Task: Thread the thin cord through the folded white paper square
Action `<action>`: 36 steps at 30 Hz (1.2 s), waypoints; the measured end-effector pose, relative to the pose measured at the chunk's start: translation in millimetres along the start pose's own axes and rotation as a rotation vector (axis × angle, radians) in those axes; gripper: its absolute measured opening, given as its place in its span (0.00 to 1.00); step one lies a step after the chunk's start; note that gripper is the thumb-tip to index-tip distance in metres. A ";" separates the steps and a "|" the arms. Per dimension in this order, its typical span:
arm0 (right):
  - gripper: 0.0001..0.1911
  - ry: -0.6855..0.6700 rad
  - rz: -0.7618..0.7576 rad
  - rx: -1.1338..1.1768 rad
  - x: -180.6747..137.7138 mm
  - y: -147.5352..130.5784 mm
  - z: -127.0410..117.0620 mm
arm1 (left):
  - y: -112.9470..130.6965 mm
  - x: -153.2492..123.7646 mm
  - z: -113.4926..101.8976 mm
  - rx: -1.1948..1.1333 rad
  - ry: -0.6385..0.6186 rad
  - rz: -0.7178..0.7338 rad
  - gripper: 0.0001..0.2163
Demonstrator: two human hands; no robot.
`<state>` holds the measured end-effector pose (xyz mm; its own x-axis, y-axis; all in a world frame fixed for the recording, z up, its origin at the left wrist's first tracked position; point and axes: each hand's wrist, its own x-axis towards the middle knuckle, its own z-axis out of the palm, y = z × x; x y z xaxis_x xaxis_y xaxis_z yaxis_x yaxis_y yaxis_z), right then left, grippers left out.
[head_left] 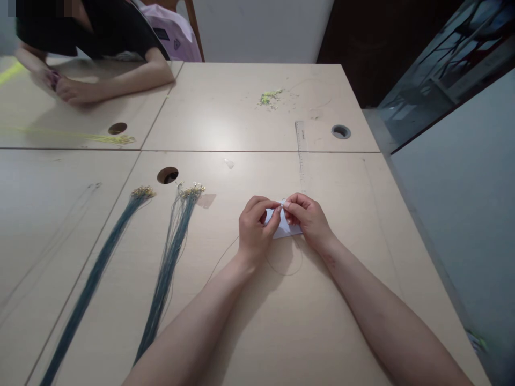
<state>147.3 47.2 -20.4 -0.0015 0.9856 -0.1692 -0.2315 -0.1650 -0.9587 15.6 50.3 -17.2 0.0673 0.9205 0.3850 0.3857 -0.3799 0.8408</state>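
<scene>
My left hand (257,228) and my right hand (308,214) meet fingertip to fingertip over a small white paper (286,230) on the table. Both are closed in a pinch on what looks like a thin dark cord (287,275). The cord hangs in a loop below the hands, and a stretch of it runs from my left wrist toward the lower left. Whatever sits right at the fingertips is too small to make out. To the left lie two bundles of blue-green cords, a nearer bundle (171,262) and a farther bundle (100,262), both with gold-coloured ends.
A clear ruler (300,147) lies beyond my hands. Yellow-green scraps (271,97) are scattered farther back, near a grommet hole (341,132). Across the table, a person (92,32) works beside yellow cords (116,139). An open hole (167,175) is near the bundles.
</scene>
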 end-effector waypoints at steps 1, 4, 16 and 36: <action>0.07 0.000 0.000 -0.001 0.1 0.0 -0.1 | -0.2 -0.1 0.0 0.001 -0.002 0.006 0.03; 0.07 -0.002 0.005 -0.004 -0.3 -0.7 0.1 | -0.9 -0.5 -0.1 0.004 -0.008 0.023 0.03; 0.07 -0.005 0.007 -0.017 0.0 -1.7 0.6 | -1.1 -1.0 -0.1 0.009 -0.017 0.029 0.02; 0.07 0.020 0.028 -0.007 -0.9 -2.4 1.6 | -2.9 -1.9 0.0 0.007 -0.018 0.039 0.03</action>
<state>146.4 46.7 -17.6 0.0112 0.9796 -0.2004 -0.2245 -0.1928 -0.9552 14.4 49.7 -20.3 0.0989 0.9064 0.4106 0.3892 -0.4150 0.8224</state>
